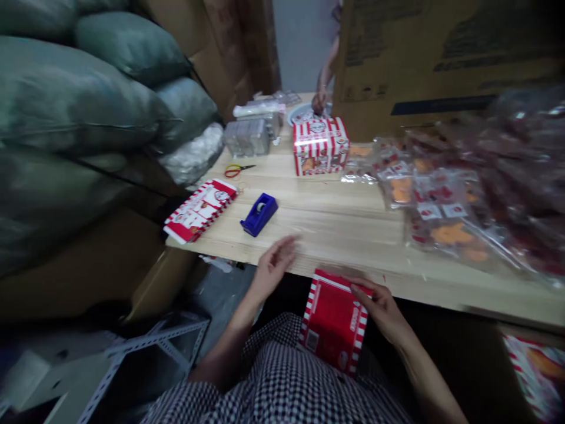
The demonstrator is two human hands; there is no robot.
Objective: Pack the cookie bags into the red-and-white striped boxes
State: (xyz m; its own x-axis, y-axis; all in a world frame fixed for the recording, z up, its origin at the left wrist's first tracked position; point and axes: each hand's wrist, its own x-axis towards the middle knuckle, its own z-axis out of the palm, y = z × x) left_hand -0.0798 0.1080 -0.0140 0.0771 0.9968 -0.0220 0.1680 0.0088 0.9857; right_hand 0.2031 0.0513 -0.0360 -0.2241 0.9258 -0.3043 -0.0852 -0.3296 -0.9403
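A red cardboard box (333,321) with striped edges, a barcode and white lettering leans at the table's front edge, close to my body. My right hand (378,303) grips its upper right edge, thumb on the near face. To the left of the box, my left hand (277,262) hovers over the table edge, slightly blurred, holding nothing, its fingers apart. Just beyond that hand lies a blue tape dispenser (259,214). Farther left rests a stack of flat red-and-white cartons (200,211). Whether the box in my right hand is closed underneath is hidden.
A striped carton (321,147) stands on the wooden table (335,218), with scissors (238,170) to its left. Clear plastic packs (445,218) pile up at right. Stuffed sacks (75,100) fill the left. Behind, another person's hand (318,101) reaches into a bowl (295,112).
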